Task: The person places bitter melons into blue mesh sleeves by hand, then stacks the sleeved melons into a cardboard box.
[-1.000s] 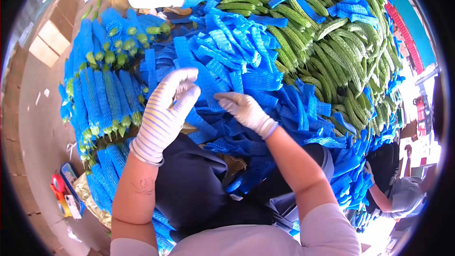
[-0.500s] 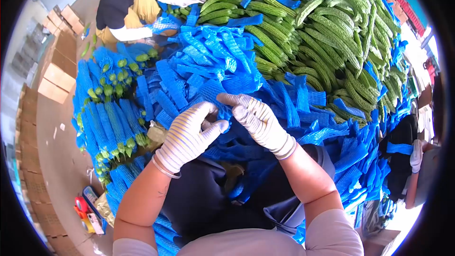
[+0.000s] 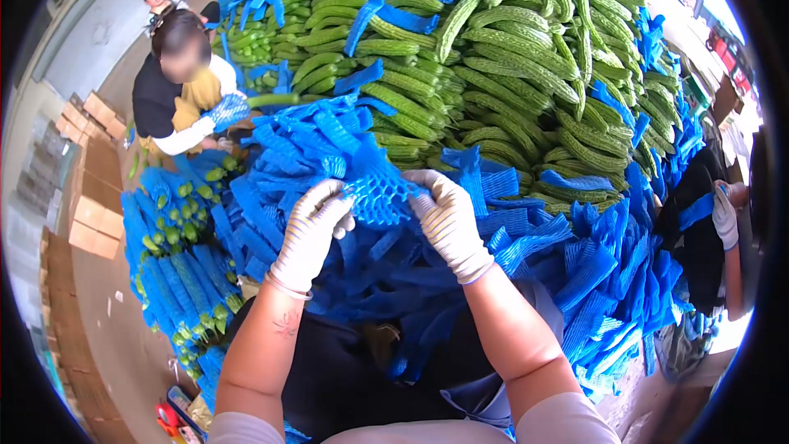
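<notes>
A blue foam net sleeve [image 3: 380, 200] is stretched between my two hands, its mesh spread wide at the near end. My left hand [image 3: 311, 234], in a striped white glove, pinches the sleeve's left edge. On the other edge, my gloved right hand [image 3: 449, 226] has its fingers closed on the mesh, the thumb partly hidden. Loose blue sleeves [image 3: 288, 152] lie heaped just beyond and below my hands. Past them rises a big pile of long, bumpy green gourds [image 3: 518, 53]. Gourds in blue sleeves [image 3: 177, 284] lie stacked at the left.
A co-worker [image 3: 164, 107] crouches at the left, a blue sleeve on one hand beside a gourd. Another person sits further back. At the right, a co-worker's gloved hand [image 3: 724, 218] is by a blue sleeve [image 3: 697, 210]. Cardboard boxes [image 3: 97, 214] stand on the left floor.
My hands have moved apart, and the bunched sleeve between them is now stretched open. The view has shifted, and the left co-worker has drawn the outstretched arm in.
</notes>
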Action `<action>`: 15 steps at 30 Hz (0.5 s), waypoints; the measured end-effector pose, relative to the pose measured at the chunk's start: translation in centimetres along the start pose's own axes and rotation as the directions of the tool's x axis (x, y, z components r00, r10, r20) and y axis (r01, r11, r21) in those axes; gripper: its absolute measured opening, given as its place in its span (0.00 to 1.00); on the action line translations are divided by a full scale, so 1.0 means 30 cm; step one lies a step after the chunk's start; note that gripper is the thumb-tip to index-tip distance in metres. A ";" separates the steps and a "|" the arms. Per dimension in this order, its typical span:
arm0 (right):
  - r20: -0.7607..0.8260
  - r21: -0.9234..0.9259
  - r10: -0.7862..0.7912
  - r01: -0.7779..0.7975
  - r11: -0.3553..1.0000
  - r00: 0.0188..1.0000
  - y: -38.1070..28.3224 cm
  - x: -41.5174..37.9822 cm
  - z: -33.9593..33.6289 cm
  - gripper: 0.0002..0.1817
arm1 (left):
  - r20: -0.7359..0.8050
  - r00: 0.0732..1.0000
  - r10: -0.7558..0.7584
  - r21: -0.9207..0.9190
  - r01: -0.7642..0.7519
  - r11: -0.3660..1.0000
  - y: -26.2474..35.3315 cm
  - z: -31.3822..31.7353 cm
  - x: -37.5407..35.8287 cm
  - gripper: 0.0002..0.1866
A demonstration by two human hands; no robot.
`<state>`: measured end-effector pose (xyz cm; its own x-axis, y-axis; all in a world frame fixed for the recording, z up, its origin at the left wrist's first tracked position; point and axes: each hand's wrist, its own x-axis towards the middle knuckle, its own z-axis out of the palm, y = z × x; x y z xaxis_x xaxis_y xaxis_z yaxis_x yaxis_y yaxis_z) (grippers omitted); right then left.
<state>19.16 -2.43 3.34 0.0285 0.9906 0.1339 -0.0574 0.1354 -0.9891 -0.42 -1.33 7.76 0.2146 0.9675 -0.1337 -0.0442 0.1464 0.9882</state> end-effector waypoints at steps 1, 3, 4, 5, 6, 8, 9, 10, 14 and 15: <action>-0.014 -0.316 -0.098 0.088 0.945 0.995 -0.002 0.002 -0.004 0.13 | 0.035 0.999 -0.033 -0.037 0.034 0.999 -0.011 0.002 0.011 0.06; 0.157 -0.551 -0.129 0.195 0.811 0.979 -0.004 -0.020 0.025 0.13 | 0.046 0.999 -0.004 0.051 0.001 0.999 -0.040 0.042 0.006 0.08; 0.245 -0.656 -0.006 0.171 0.736 0.969 -0.008 -0.033 0.044 0.14 | 0.029 0.956 0.294 0.218 -0.293 0.931 -0.058 0.076 -0.002 0.08; 0.306 -0.670 0.031 0.192 0.717 0.951 0.026 -0.047 0.064 0.15 | -0.013 0.931 0.365 0.247 -0.351 0.903 -0.062 0.100 -0.030 0.11; 0.344 -0.597 -0.024 0.238 0.766 0.939 0.084 -0.063 0.081 0.16 | 0.159 0.831 0.533 0.318 -0.554 0.769 -0.041 0.113 -0.043 0.10; 0.405 -0.379 -0.059 0.226 0.897 0.913 0.116 -0.053 0.078 0.17 | 0.446 0.667 0.597 0.318 -0.742 0.591 0.001 0.137 -0.071 0.11; 0.436 -0.230 -0.046 0.161 0.960 0.899 0.098 -0.024 0.064 0.17 | 0.550 0.638 0.539 0.294 -0.752 0.591 0.010 0.146 -0.080 0.12; 0.338 -0.132 0.113 -0.072 0.989 0.934 0.069 -0.006 0.055 0.15 | 0.509 0.652 0.562 0.377 -0.756 0.536 -0.011 0.141 -0.082 0.12; -0.033 -0.107 0.127 -0.130 0.986 0.991 0.007 0.053 0.056 0.08 | 0.412 0.701 0.582 0.633 -0.680 0.371 -0.057 0.060 0.002 0.18; -0.039 -0.112 0.127 -0.131 0.985 0.991 -0.001 0.047 0.066 0.08 | 0.407 0.726 0.555 0.693 -0.641 0.330 -0.074 0.043 0.013 0.15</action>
<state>17.22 -1.01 3.68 0.0597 0.9982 0.0048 0.0510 0.0017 -0.9987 1.01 -1.55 5.62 0.5279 0.6995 0.4817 0.5243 -0.7146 0.4631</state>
